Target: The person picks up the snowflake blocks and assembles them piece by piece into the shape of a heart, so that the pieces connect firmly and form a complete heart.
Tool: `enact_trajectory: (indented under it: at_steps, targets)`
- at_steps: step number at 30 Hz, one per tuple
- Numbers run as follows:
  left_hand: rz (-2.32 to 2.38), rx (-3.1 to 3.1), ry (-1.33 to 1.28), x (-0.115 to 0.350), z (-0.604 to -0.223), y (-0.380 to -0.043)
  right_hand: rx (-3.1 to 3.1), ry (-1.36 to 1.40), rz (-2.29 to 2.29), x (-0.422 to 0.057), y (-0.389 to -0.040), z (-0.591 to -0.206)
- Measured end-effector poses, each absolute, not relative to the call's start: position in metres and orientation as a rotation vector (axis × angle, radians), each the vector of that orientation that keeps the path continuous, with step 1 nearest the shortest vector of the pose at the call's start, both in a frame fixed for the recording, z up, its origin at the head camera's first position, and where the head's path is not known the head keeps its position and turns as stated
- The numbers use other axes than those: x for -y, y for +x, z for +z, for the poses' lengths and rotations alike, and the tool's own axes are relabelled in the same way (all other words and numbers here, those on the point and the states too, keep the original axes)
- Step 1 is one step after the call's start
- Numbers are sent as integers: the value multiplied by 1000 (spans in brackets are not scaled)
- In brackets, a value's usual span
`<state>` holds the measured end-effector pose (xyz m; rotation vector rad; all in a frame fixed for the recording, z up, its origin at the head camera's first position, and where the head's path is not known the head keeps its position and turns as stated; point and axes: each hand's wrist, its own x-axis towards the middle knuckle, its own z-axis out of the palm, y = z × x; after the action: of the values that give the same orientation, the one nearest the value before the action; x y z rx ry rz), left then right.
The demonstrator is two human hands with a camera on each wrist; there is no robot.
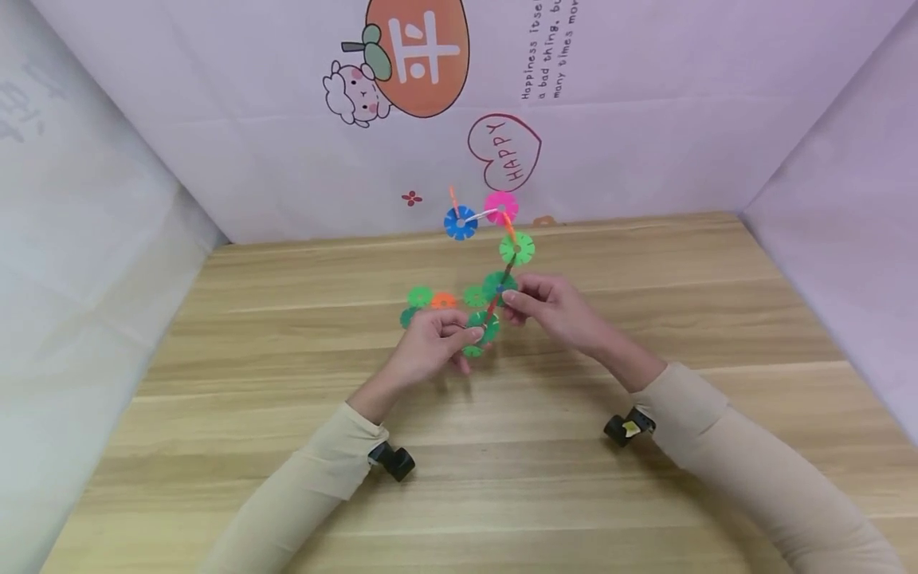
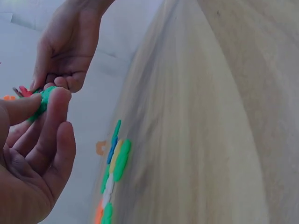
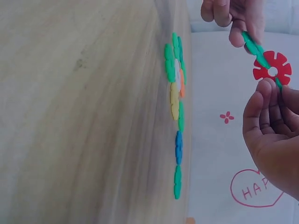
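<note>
Between the two hands is a chain of notched plastic building discs, slotted edge to edge. My left hand (image 1: 428, 344) pinches a green disc (image 1: 491, 325) at the chain's near end. Just beyond it is a red disc (image 3: 284, 68), seen face-on in the right wrist view. My right hand (image 1: 562, 309) holds a teal disc (image 1: 495, 281) between thumb and fingers on the other side of the red one. From there the chain runs away through a bright green disc (image 1: 526, 249), an orange one, a pink disc (image 1: 501, 198) and a white one to a blue disc (image 1: 452, 226).
Several loose discs lie on the wooden table (image 1: 459, 494) behind and under the hands, among them green (image 1: 420, 296), orange (image 1: 443, 300), yellow (image 3: 174, 100) and blue (image 3: 179, 147). White printed cloth (image 1: 631, 143) stands along the table's back edge and both sides.
</note>
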<state>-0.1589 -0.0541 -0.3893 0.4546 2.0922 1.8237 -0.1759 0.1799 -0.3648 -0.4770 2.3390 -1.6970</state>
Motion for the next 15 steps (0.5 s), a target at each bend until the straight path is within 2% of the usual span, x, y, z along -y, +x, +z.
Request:
enact_trajectory:
  at_steps: [15]
  targets:
    - [1899, -2201, 305, 48, -383, -161, -2232, -438, -1799, -187, -178, -367]
